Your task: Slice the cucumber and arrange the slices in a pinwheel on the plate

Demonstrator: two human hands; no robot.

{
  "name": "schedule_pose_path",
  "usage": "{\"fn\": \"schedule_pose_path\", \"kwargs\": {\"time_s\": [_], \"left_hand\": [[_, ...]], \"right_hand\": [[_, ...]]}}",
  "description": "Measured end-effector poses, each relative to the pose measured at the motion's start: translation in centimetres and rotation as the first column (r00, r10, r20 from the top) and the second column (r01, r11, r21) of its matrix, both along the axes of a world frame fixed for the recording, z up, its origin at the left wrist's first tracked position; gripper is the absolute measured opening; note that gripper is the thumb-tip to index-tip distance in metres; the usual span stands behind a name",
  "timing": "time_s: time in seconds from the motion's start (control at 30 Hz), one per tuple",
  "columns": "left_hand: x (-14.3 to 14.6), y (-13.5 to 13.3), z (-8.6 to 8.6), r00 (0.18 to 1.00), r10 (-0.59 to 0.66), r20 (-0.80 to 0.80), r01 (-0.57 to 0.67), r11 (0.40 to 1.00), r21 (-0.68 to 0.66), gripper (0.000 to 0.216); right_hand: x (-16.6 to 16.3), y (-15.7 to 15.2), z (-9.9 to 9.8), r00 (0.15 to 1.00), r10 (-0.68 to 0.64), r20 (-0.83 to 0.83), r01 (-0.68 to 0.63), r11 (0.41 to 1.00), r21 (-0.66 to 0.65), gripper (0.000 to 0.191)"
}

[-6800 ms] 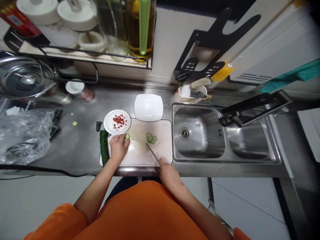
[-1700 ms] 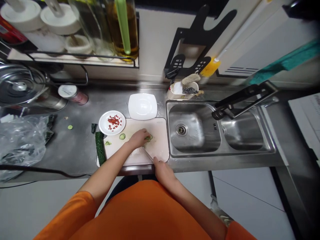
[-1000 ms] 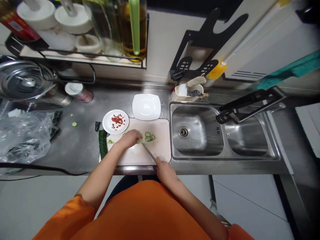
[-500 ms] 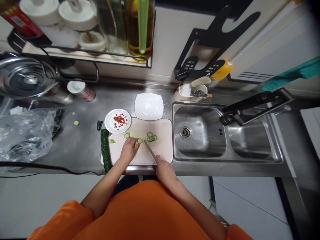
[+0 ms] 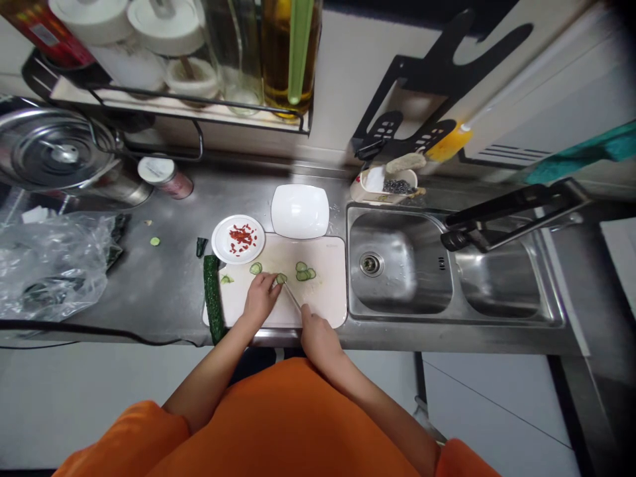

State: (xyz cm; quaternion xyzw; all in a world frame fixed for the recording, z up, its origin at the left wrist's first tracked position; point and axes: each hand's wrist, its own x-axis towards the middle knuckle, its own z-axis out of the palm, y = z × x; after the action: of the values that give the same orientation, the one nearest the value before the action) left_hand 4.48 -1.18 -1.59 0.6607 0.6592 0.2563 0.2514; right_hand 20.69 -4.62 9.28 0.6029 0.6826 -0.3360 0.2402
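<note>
On the white cutting board (image 5: 318, 311), my left hand (image 5: 260, 298) pinches a few cucumber slices (image 5: 281, 278) at its fingertips. My right hand (image 5: 319, 339) is wrapped round the handle of a knife (image 5: 292, 296), whose blade tip meets those slices. To their right lies a small pile of cucumber slices (image 5: 305, 272), and more slices (image 5: 256, 268) rest just beyond my left hand. A long dark green cucumber (image 5: 213, 298) lies along the board's left edge, beside some thin green scraps (image 5: 227, 279).
Behind the board stand a white plate (image 5: 237, 257) with chopped red pieces and a white rectangular dish (image 5: 300, 212). A double steel sink (image 5: 402, 291) is on the right. Plastic bags (image 5: 54, 265) and a can (image 5: 166, 177) lie to the left. A spice rack (image 5: 199, 109) hangs above.
My right hand has moved left, bringing the knife from just right of the held cucumber slices onto them. My left hand stays nearly in place. The whole view has shifted slightly.
</note>
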Motion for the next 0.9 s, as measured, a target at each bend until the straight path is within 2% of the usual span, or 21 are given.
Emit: {"fn": "schedule_pose_path", "kwargs": {"time_s": [0.43, 0.9], "left_hand": [[-0.16, -0.05, -0.66, 1.000, -0.011, -0.026, 0.011, 1.000, -0.001, 0.023], [0.01, -0.01, -0.08, 1.000, -0.005, -0.002, 0.005, 1.000, 0.002, 0.023]], "right_hand": [[-0.02, -0.09, -0.18, 1.000, -0.014, 0.000, 0.014, 1.000, 0.008, 0.037], [-0.60, 0.28, 0.07, 0.998, -0.048, -0.026, 0.048, 0.998, -0.027, 0.040]]}}
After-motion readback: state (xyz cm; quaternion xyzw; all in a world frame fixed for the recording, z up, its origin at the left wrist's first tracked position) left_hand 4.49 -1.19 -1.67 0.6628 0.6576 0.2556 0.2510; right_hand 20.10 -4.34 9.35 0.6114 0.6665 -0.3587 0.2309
